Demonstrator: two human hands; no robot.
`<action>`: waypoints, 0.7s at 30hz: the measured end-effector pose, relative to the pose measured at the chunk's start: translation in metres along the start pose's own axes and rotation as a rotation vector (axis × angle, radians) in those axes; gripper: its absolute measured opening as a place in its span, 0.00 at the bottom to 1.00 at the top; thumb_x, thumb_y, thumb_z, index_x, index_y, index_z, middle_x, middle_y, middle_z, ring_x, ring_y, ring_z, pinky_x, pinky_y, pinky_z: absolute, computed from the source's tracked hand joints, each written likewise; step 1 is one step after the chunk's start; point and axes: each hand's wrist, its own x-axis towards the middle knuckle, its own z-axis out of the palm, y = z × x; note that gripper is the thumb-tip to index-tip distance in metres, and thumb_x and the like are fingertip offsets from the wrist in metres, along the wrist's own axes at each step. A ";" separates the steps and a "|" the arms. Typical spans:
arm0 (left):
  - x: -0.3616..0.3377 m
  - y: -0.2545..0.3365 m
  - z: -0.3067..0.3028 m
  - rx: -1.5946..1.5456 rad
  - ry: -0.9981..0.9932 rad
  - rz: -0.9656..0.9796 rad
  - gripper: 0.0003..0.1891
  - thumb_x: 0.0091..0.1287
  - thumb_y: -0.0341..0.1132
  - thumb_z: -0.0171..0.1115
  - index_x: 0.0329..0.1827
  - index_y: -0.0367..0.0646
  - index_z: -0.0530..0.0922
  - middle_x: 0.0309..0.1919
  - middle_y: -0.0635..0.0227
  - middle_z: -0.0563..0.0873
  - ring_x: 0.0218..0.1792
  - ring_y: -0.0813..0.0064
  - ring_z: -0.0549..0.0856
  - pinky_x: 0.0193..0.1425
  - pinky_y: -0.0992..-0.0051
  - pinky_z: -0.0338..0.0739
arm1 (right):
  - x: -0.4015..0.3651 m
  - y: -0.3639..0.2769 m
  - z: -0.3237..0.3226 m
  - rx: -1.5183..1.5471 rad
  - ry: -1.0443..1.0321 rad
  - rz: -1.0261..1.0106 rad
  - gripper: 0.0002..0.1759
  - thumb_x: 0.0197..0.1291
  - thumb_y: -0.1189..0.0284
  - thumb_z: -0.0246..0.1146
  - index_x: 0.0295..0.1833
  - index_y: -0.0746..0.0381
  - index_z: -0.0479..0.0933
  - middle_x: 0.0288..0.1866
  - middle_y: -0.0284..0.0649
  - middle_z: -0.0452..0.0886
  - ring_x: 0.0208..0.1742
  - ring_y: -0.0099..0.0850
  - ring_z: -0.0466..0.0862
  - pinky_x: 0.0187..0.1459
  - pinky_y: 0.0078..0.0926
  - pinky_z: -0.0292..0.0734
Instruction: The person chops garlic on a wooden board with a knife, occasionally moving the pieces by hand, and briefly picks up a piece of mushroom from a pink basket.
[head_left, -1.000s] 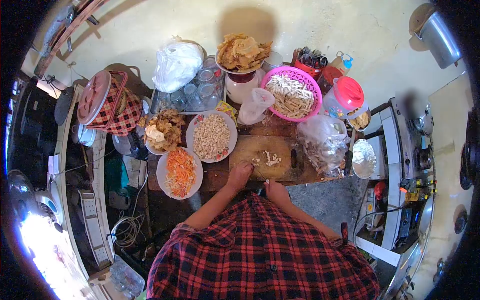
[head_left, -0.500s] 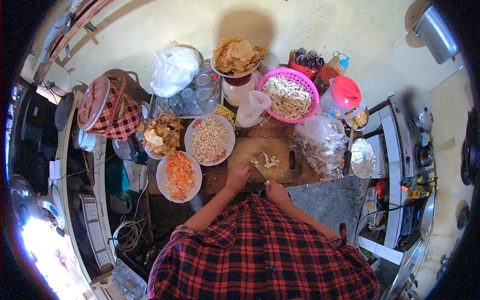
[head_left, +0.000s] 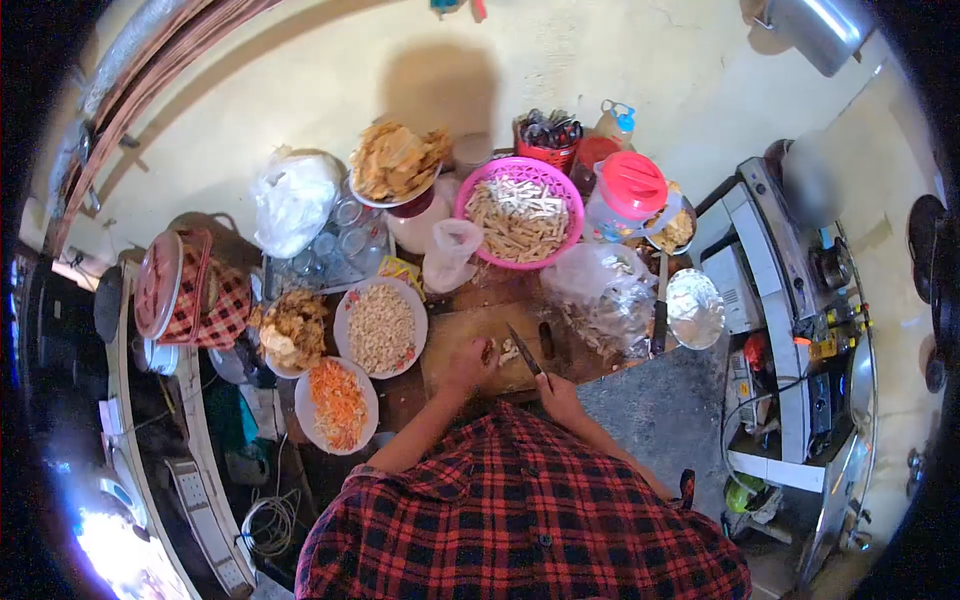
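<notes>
My right hand (head_left: pixel 560 398) is closed round the handle of a knife (head_left: pixel 524 349), whose blade points up and left over the wooden cutting board (head_left: pixel 455 330). Small white chopped pieces (head_left: pixel 508 351) lie on the board just left of the blade. Beside them is my left hand (head_left: pixel 468 370), a little blurred, its fingertips near the pieces; whether they grip anything I cannot make out. Left of the board stands a plate of pale diced pieces (head_left: pixel 380 328). Nearer me is a plate of shredded orange and white vegetables (head_left: pixel 338 405).
A pink basket (head_left: pixel 574 212) of pale strips and a clear plastic bag (head_left: pixel 610 290) stand beyond the board. Another knife (head_left: pixel 660 310) lies by a foil-covered dish (head_left: pixel 695 308) on the right. Fried crackers (head_left: pixel 400 160), a tray of glasses (head_left: pixel 345 240) and a checked basket (head_left: pixel 205 300) line the back left.
The view has shifted and turned. My right hand has brought the knife to the right of the chopped pieces, blade farther over the board. My left hand has come forward beside the pieces.
</notes>
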 end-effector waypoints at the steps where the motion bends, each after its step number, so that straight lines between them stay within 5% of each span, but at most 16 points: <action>1: 0.010 0.015 -0.006 -0.038 0.037 -0.030 0.09 0.56 0.34 0.60 0.38 0.40 0.76 0.29 0.58 0.79 0.31 0.55 0.79 0.36 0.62 0.74 | 0.001 0.001 -0.005 0.004 -0.015 0.004 0.22 0.64 0.59 0.47 0.34 0.69 0.73 0.29 0.60 0.76 0.35 0.59 0.75 0.37 0.50 0.69; 3: 0.037 0.041 -0.021 -0.079 0.063 -0.045 0.10 0.55 0.34 0.60 0.38 0.41 0.76 0.28 0.58 0.79 0.30 0.56 0.79 0.35 0.62 0.74 | 0.002 0.001 -0.013 0.020 0.026 0.016 0.22 0.64 0.59 0.47 0.34 0.69 0.72 0.29 0.60 0.76 0.35 0.59 0.75 0.36 0.50 0.69; 7: 0.121 0.058 -0.026 -0.067 0.387 0.291 0.09 0.53 0.34 0.62 0.34 0.40 0.76 0.32 0.58 0.79 0.30 0.56 0.79 0.37 0.63 0.74 | 0.005 0.009 -0.032 0.059 0.026 0.042 0.22 0.64 0.59 0.46 0.34 0.69 0.72 0.29 0.60 0.76 0.35 0.58 0.76 0.36 0.50 0.69; 15: 0.232 0.010 0.014 0.427 -0.058 -0.006 0.17 0.48 0.33 0.66 0.42 0.39 0.77 0.39 0.54 0.80 0.46 0.54 0.76 0.49 0.59 0.71 | 0.018 0.023 -0.059 0.053 0.058 0.059 0.21 0.64 0.59 0.48 0.34 0.70 0.71 0.27 0.57 0.75 0.32 0.55 0.76 0.33 0.44 0.68; 18: 0.234 0.005 0.019 0.332 -0.019 -0.121 0.13 0.48 0.34 0.65 0.35 0.37 0.79 0.31 0.56 0.82 0.34 0.55 0.81 0.40 0.61 0.75 | 0.022 0.021 -0.068 0.076 0.048 0.074 0.21 0.64 0.59 0.48 0.34 0.70 0.71 0.26 0.57 0.74 0.32 0.54 0.76 0.33 0.44 0.68; 21: 0.231 -0.005 0.019 0.115 0.014 -0.176 0.14 0.47 0.35 0.67 0.35 0.40 0.80 0.30 0.57 0.84 0.33 0.57 0.83 0.39 0.62 0.76 | 0.027 0.023 -0.066 0.086 0.027 0.068 0.22 0.64 0.59 0.48 0.33 0.70 0.70 0.26 0.56 0.74 0.31 0.54 0.76 0.33 0.44 0.68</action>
